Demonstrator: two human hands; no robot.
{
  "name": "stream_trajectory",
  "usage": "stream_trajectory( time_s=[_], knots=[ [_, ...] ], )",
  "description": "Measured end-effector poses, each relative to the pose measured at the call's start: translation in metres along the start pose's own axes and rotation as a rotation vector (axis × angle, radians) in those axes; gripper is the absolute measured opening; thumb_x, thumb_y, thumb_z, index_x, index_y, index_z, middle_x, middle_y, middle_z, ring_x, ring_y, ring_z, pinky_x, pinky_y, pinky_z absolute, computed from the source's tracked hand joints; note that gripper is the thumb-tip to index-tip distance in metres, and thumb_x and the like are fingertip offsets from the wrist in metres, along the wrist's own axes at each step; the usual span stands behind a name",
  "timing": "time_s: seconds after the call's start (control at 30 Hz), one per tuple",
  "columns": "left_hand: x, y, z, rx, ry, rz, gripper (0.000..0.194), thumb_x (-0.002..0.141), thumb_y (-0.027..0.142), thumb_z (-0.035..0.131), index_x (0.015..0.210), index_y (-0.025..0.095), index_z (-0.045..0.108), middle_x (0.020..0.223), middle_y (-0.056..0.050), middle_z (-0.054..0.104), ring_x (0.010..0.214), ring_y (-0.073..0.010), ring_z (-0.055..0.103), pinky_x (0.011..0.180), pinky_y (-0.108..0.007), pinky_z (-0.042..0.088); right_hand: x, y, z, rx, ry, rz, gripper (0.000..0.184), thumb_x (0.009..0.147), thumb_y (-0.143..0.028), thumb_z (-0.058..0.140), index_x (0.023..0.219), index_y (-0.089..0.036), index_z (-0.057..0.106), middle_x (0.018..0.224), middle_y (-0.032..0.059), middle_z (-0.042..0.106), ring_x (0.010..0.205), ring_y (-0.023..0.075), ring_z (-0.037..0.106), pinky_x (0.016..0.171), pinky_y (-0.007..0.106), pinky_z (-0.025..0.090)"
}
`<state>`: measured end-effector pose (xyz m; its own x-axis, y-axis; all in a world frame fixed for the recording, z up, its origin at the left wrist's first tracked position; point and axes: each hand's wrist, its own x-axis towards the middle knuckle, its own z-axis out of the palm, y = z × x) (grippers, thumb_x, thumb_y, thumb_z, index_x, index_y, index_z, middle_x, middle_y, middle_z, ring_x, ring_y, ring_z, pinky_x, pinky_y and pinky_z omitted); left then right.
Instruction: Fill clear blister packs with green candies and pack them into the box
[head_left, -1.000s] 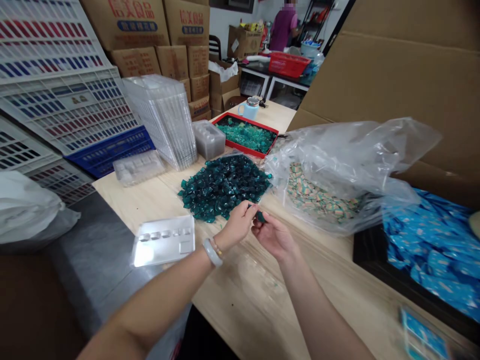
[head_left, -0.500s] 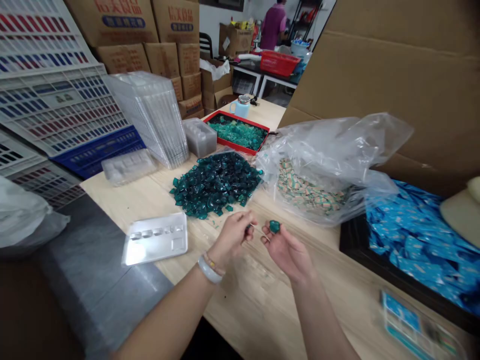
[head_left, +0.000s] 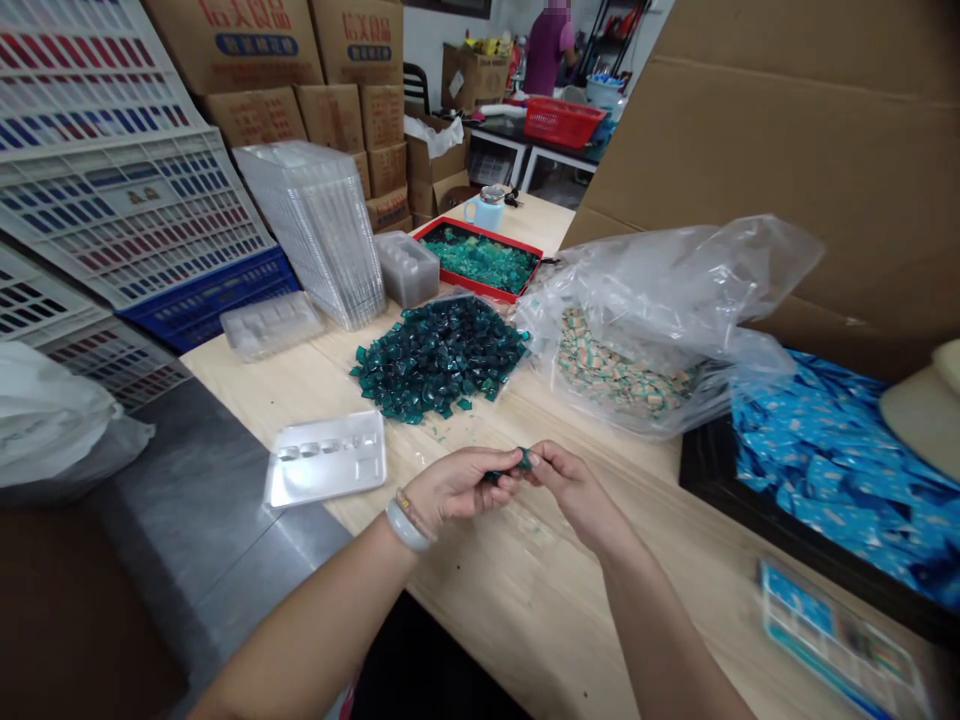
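Both hands meet over the wooden table, just in front of a heap of dark teal, glossy pieces. My left hand is closed, with a dark teal piece showing between its fingers. Thumb and fingers of my right hand pinch a small teal piece, which the left fingertips also touch. What these pieces are exactly I cannot make out. To the left of the hands lies a white compartment tray.
Behind the heap stands a red-rimmed tray of lighter green bits. Stacked clear plastic trays rise at the left. A clear bag of small beige-green packets and a black box of blue packets occupy the right. A person stands far back.
My hands have come together. The teal piece that lay on my right fingers is now pinched between the fingertips of both hands. The camera view has shifted slightly.
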<state>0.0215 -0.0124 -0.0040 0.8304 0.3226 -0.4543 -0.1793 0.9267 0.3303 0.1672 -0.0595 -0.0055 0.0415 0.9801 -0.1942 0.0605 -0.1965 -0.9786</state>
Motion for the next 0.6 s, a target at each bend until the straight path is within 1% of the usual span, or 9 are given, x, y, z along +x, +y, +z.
stream_trajectory(
  time_s=[0.07,0.17,0.23,0.3,0.33,0.4,0.47,0.53,0.6],
  knots=[
    [-0.005,0.002,0.000,-0.027,-0.012,-0.015,0.007,0.073,0.016,0.057,0.075,0.010,0.054,0.061,0.002,0.042,0.044,0.0001,0.036,0.036,-0.008,0.024,0.003,-0.001,0.007,-0.017,-0.042,0.011,0.025,0.069,-0.042,0.054,0.062,-0.019,0.050,0.056,-0.0022,0.049,0.054,0.0111,0.041,0.054,0.025,0.033],
    [-0.011,0.008,0.000,0.056,0.078,0.089,0.010,0.070,0.018,0.060,0.074,0.012,0.053,0.057,0.005,0.037,0.041,0.0009,0.031,0.033,-0.009,0.016,0.010,-0.004,0.017,-0.176,0.072,-0.068,0.018,0.069,-0.034,0.054,0.059,-0.020,0.051,0.054,-0.0025,0.047,0.054,0.0117,0.042,0.054,0.025,0.033],
    [-0.014,0.012,-0.001,0.142,0.150,0.191,0.013,0.068,0.020,0.061,0.072,0.012,0.052,0.056,0.006,0.035,0.040,0.0008,0.031,0.033,-0.010,0.013,0.012,-0.007,0.024,-0.265,0.144,-0.179,0.007,0.070,-0.028,0.054,0.069,-0.021,0.057,0.064,-0.0007,0.052,0.061,0.0129,0.046,0.058,0.027,0.036],
    [-0.016,0.012,-0.004,0.176,0.186,0.241,0.015,0.068,0.022,0.061,0.070,0.013,0.050,0.055,0.006,0.035,0.039,0.0006,0.030,0.033,-0.011,0.012,0.011,-0.008,0.028,-0.262,0.094,-0.280,0.017,0.072,-0.024,0.053,0.087,-0.024,0.059,0.081,0.0018,0.056,0.070,0.0142,0.050,0.064,0.028,0.039],
    [-0.017,0.010,-0.007,0.171,0.193,0.239,0.015,0.069,0.024,0.060,0.070,0.013,0.049,0.055,0.006,0.035,0.039,0.0006,0.029,0.034,-0.011,0.011,0.009,-0.006,0.029,-0.247,0.048,-0.313,0.022,0.072,-0.024,0.053,0.093,-0.025,0.059,0.087,0.0025,0.057,0.074,0.0147,0.052,0.067,0.029,0.041],
    [-0.019,0.002,-0.013,0.154,0.191,0.206,0.017,0.070,0.027,0.059,0.072,0.013,0.049,0.056,0.006,0.036,0.039,0.0006,0.028,0.034,-0.012,0.011,0.003,0.002,0.030,-0.242,-0.017,-0.326,0.022,0.074,-0.024,0.053,0.094,-0.026,0.060,0.087,0.0032,0.057,0.077,0.0157,0.053,0.069,0.030,0.042],
    [-0.021,-0.010,-0.020,0.183,0.175,0.194,0.021,0.071,0.032,0.058,0.074,0.013,0.050,0.058,0.005,0.038,0.040,0.0003,0.028,0.035,-0.012,0.011,-0.005,0.013,0.031,-0.288,0.038,-0.302,0.019,0.074,-0.024,0.054,0.091,-0.026,0.062,0.081,0.0033,0.058,0.075,0.0169,0.054,0.067,0.031,0.042],
    [-0.021,-0.021,-0.026,0.267,0.173,0.249,0.024,0.070,0.034,0.059,0.070,0.012,0.050,0.056,0.005,0.037,0.041,0.0000,0.028,0.035,-0.013,0.012,-0.013,0.023,0.033,-0.357,0.095,-0.279,0.020,0.074,-0.024,0.053,0.092,-0.027,0.062,0.078,0.0036,0.059,0.073,0.0177,0.054,0.067,0.033,0.042],
    [-0.021,-0.029,-0.030,0.303,0.177,0.286,0.025,0.069,0.034,0.061,0.066,0.012,0.049,0.053,0.006,0.034,0.040,-0.0003,0.028,0.035,-0.013,0.012,-0.019,0.028,0.037,-0.407,0.100,-0.272,0.021,0.075,-0.023,0.052,0.093,-0.027,0.062,0.078,0.0039,0.060,0.073,0.0182,0.054,0.068,0.034,0.042]
  ],
)
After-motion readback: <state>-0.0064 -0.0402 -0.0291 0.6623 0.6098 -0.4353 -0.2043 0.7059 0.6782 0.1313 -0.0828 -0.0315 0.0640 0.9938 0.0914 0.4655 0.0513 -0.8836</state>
